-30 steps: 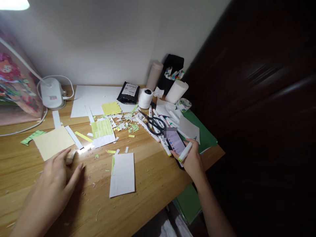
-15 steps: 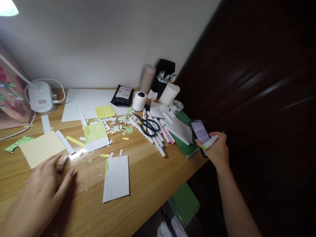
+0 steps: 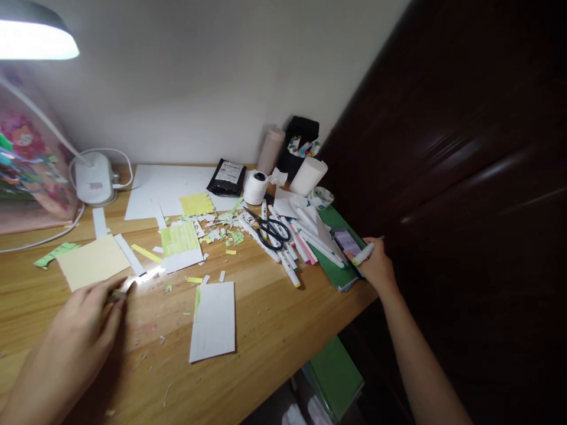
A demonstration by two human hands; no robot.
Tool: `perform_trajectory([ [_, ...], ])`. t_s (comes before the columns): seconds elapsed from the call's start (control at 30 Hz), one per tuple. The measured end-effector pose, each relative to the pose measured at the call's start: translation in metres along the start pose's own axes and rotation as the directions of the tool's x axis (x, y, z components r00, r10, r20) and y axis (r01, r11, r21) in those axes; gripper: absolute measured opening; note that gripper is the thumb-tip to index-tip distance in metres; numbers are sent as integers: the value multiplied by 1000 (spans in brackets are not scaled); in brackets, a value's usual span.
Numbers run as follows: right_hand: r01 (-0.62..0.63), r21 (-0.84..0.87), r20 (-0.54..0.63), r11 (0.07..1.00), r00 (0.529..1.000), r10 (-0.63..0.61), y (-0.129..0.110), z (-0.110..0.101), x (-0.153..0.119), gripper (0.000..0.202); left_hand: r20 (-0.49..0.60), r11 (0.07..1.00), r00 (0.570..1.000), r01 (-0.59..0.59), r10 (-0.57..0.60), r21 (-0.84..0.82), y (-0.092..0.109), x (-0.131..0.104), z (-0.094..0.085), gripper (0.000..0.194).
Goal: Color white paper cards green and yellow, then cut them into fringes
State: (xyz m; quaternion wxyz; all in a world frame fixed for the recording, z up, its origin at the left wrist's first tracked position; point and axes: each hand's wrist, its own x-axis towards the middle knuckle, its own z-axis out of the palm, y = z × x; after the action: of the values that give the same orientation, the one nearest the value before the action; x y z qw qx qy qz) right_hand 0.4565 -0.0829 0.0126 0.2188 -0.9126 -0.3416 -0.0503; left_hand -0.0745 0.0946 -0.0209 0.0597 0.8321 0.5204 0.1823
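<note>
My left hand (image 3: 80, 330) rests at the left front of the desk, thumb and fingers closed around a small object (image 3: 117, 294) that is mostly hidden. Just beyond it lie a cream paper sheet (image 3: 93, 260) and a narrow white paper strip (image 3: 130, 255). My right hand (image 3: 376, 265), over the desk's right edge, grips a white marker pen (image 3: 364, 254) with a green end. The same hand has hold of a phone (image 3: 346, 242), low over the green folder (image 3: 331, 268). A white card (image 3: 215, 321) with a green-coloured left edge lies between the hands.
Black-handled scissors (image 3: 272, 231) lie across several white markers (image 3: 290, 268). Paper scraps (image 3: 228, 227) and a half-coloured card (image 3: 181, 245) are mid-desk. Behind stand a white spool-like object (image 3: 256, 188) and a black pen holder (image 3: 290, 162). A dark panel (image 3: 465, 147) rises at right.
My right hand has lowered the phone toward the green folder, still holding the marker. My left fingers have closed around the small object. The view has shifted slightly.
</note>
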Motion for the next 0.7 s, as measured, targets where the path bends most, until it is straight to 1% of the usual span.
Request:
perform_trajectory([
  [0.03,71,70,-85,995,994,-65,-11,-5,-4,57,34,1000,999,-11,11,23,6,1,-6,32],
  [0.07,174,173,-185,969,973,-141,-25,-9,-10,49,54,999,998,-12,10,30,13,1,-12,33],
  [0.1,274,300,-240,914,949,-206,-42,-12,-18,40,44,999,999,-1,-1,40,20,1,-18,34],
  [0.13,336,430,-250,838,936,-247,-61,-14,-27,33,-4,998,1000,0,0,58,27,1,-24,35],
  [0.17,363,553,-228,750,932,-282,-83,-13,-37,30,-39,998,999,-28,30,52,34,1,-30,36],
  [0.2,373,639,-173,673,922,-347,-105,-10,-48,31,-95,997,992,-81,83,18,41,-1,-35,33],
  [0.23,382,709,-98,593,886,-453,-128,-5,-60,33,-127,981,976,-184,176,-53,49,-4,-39,30],
  [0.27,385,759,-26,526,824,-566,-150,2,-72,33,-129,939,946,-313,296,-140,56,-7,-41,30],
  [0.3,372,796,48,478,749,-661,-171,11,-84,29,-122,849,877,-480,465,-221,64,-12,-42,33],
  [0.33,341,822,110,456,691,-714,-189,21,-94,24,-59,771,808,-579,586,-266,71,-17,-41,37],
  [0.37,314,859,137,405,621,-772,-205,31,-103,24,33,712,738,-636,674,-298,78,-22,-39,40],
  [0.4,287,888,174,359,513,-841,-216,42,-111,26,123,674,677,-661,725,-330,85,-27,-36,43],
  [0.43,262,907,198,330,426,-883,-225,52,-116,28,180,635,618,-679,765,-369,91,-31,-33,49],
  [0.47,216,922,226,320,370,-901,-229,62,-120,28,248,625,578,-667,778,-406,96,-34,-30,57],
  [0.5,166,932,255,322,331,-909,-230,70,-122,26,298,625,551,-653,780,-428,100,-37,-27,62],
  [0.53,116,935,285,334,310,-907,-229,77,-122,21,338,630,532,-640,776,-439,103,-38,-25,64],
  [0.57,67,936,313,346,294,-903,-226,82,-122,18,368,639,523,-625,769,-448,105,-39,-24,63],
  [0.63,0,933,347,361,272,-898,-219,86,-122,17,394,652,519,-594,758,-471,105,-40,-22,58],
  [0.67,2,932,349,363,273,-897,-216,86,-122,17,392,653,524,-576,756,-491,103,-40,-21,56],
  [0.7,39,935,330,354,276,-903,-214,86,-122,16,383,653,532,-557,755,-514,102,-39,-20,54],
])
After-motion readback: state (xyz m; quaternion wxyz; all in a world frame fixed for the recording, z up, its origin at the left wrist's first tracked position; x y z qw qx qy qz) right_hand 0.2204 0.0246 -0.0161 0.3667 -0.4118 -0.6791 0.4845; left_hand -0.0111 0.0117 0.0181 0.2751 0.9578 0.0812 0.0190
